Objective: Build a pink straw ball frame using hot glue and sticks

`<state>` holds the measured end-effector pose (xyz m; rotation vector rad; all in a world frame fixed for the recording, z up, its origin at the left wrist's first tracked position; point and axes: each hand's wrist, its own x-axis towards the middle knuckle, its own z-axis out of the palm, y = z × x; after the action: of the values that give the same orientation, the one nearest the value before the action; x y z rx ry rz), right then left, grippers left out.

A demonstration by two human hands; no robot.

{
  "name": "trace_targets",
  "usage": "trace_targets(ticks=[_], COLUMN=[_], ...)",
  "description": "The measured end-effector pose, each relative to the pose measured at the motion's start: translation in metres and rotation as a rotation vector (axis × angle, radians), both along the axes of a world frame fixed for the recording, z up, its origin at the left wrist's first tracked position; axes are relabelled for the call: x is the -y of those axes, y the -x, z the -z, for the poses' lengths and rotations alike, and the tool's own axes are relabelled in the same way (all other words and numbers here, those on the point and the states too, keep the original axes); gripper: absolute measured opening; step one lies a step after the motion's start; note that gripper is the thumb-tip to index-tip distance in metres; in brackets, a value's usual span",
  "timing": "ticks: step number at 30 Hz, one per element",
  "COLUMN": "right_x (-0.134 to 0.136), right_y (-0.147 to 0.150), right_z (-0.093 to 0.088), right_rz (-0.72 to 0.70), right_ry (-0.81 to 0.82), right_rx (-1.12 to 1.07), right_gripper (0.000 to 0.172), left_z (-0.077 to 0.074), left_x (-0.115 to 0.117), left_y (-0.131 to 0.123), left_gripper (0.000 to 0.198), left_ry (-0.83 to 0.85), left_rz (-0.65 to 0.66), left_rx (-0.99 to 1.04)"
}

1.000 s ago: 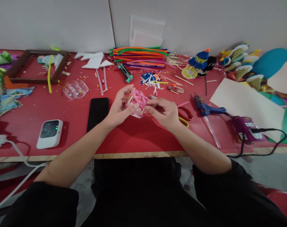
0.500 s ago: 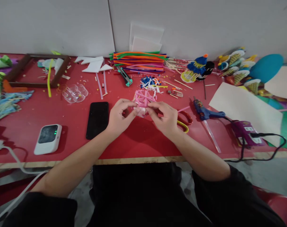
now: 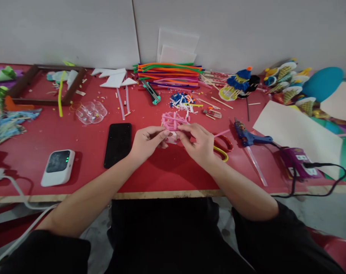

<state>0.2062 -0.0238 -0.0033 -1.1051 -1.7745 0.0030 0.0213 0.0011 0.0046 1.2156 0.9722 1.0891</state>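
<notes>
Between both hands, above the table, is a small pink openwork craft piece (image 3: 173,120) built of thin pink strips, with a whitish part at its lower end. My left hand (image 3: 150,142) pinches its left side between thumb and fingers. On the opposite side my right hand (image 3: 197,142) is closed on it with thumb and forefinger. The fingertips hide part of the lower edge. Beside my right hand lie scissors (image 3: 222,152) with red and yellow handles, partly covered by it. A pink strip (image 3: 222,133) sticks out behind that hand.
A black phone (image 3: 118,145) and a white device (image 3: 58,167) lie left on the red table (image 3: 161,175). To the right is a blue glue gun (image 3: 251,137) with a cord. Behind are colourful pipe cleaners (image 3: 169,74), a utility knife (image 3: 151,92) and small cut bits (image 3: 182,101).
The pink piece has tilted slightly in my fingers, and its top sits a little lower. My left fingers have shifted their hold at its lower edge.
</notes>
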Motion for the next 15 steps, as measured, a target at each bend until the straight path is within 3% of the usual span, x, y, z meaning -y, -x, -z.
trace_targets(ticks=[7,15], right_x=[-0.0015,-0.0017], right_y=[-0.0002,0.0004], right_z=[0.0005,0.0032], right_rz=[-0.012,-0.007], right_ry=[-0.023,-0.015], right_rx=[-0.01,-0.023], right_gripper=[0.012,0.011], left_z=[-0.0008,-0.0031], left_x=[-0.0002,-0.001], left_y=[-0.0029,-0.0036], left_gripper=[0.053,0.047], left_ry=[0.151,0.222], left_rz=[0.002,0.008], left_rx=[0.115,0.171])
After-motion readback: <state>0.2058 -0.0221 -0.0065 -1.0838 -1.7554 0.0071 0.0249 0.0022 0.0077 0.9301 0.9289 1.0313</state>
